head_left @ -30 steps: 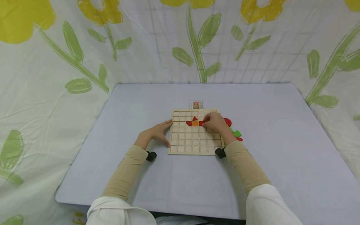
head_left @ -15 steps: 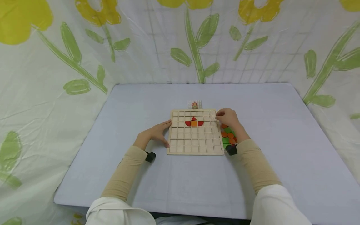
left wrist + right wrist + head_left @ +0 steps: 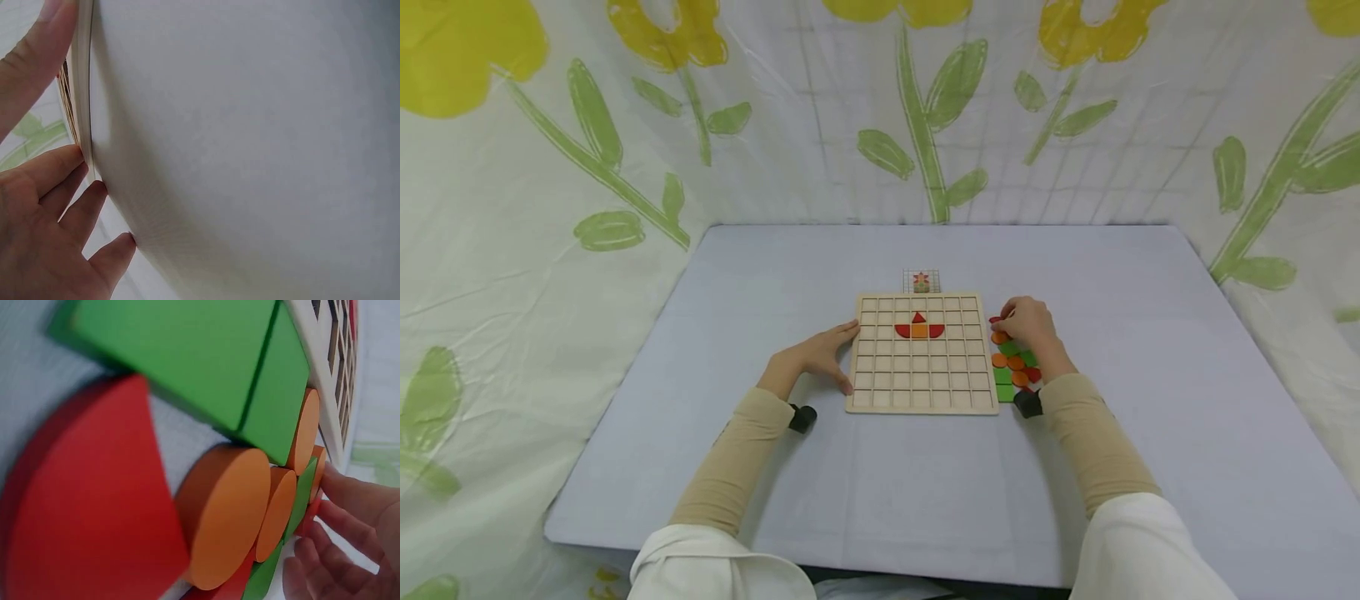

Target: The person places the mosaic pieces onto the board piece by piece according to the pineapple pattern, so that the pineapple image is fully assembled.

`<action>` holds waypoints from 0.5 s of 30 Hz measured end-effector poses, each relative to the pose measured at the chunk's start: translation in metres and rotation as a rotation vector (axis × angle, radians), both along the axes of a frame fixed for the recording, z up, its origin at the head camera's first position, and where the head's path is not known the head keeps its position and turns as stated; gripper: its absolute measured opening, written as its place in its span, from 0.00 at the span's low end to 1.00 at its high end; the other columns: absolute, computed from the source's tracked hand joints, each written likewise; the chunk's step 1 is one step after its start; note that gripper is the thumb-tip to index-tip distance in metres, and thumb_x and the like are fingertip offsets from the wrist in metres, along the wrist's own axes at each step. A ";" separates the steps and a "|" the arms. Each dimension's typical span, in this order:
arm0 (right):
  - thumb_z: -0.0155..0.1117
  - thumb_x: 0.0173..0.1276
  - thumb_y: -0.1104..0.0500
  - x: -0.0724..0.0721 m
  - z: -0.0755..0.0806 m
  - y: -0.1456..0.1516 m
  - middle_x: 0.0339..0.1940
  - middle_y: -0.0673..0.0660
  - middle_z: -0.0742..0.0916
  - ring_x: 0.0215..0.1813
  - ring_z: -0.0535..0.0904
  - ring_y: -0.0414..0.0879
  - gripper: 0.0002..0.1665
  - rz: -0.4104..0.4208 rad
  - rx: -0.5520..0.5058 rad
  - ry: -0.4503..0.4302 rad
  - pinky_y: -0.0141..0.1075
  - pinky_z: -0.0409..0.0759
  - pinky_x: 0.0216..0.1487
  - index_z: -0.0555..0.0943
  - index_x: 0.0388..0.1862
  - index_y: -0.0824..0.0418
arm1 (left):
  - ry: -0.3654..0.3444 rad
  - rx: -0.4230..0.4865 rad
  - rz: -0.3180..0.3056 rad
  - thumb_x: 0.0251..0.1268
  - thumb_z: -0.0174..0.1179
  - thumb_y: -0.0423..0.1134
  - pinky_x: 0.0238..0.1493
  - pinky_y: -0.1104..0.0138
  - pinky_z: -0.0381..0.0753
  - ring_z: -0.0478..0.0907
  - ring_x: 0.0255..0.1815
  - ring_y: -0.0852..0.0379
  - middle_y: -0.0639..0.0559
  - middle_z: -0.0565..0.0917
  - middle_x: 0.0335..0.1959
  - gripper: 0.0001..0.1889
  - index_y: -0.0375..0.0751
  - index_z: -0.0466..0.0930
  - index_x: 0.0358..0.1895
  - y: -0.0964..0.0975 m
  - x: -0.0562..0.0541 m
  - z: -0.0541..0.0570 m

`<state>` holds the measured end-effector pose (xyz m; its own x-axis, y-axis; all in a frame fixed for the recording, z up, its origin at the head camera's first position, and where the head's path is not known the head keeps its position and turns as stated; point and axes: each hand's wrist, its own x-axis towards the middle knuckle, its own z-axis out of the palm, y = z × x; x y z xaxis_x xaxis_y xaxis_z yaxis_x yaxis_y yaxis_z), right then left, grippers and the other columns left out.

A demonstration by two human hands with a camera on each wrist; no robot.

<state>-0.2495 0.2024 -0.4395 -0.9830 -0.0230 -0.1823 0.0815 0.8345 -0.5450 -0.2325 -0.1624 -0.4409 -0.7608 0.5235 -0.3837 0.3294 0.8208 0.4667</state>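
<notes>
A square wooden grid board (image 3: 891, 364) lies on the table. Set in its upper cells are an orange square (image 3: 919, 331) with a red quarter-round on either side and a red triangle (image 3: 918, 317) above. My left hand (image 3: 814, 353) rests spread along the board's left edge, thumb at the near corner and fingertips further up. To the right of the board, my right hand (image 3: 1032, 323) pinches a red block (image 3: 309, 517) at the far end of a group of coloured blocks. That block's exact shape is mostly hidden by the fingers.
Green squares (image 3: 1004, 392), orange discs (image 3: 998, 360) and red pieces (image 3: 1033, 375) lie close along the board's right side. A small pattern card (image 3: 921, 281) sits just beyond the board's far edge. The pale tablecloth (image 3: 775, 275) extends around them.
My right hand has left the red quarter-round in the board, moved right past the edge and come down at the loose blocks. The left hand stays put.
</notes>
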 end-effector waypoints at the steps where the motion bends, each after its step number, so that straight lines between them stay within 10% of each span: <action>1: 0.66 0.65 0.57 0.000 0.000 0.000 0.43 0.68 0.84 0.44 0.77 0.60 0.18 0.007 0.015 0.004 0.49 0.79 0.45 0.80 0.44 0.71 | 0.000 0.002 -0.001 0.44 0.78 0.45 0.75 0.52 0.48 0.42 0.78 0.42 0.40 0.44 0.79 0.60 0.31 0.45 0.76 0.000 0.000 0.000; 8: 0.64 0.66 0.51 -0.003 -0.001 0.000 0.43 0.64 0.85 0.41 0.78 0.58 0.19 0.044 0.141 0.020 0.47 0.79 0.39 0.82 0.46 0.66 | 0.004 0.007 -0.009 0.44 0.78 0.45 0.75 0.52 0.48 0.42 0.78 0.42 0.39 0.44 0.79 0.60 0.29 0.45 0.76 0.001 0.000 0.001; 15: 0.63 0.68 0.51 -0.004 0.000 -0.001 0.45 0.65 0.86 0.44 0.81 0.59 0.21 0.055 0.028 0.134 0.48 0.79 0.44 0.82 0.50 0.66 | 0.000 0.007 -0.012 0.44 0.78 0.45 0.75 0.52 0.48 0.42 0.78 0.42 0.39 0.44 0.79 0.60 0.29 0.45 0.76 0.001 0.000 0.002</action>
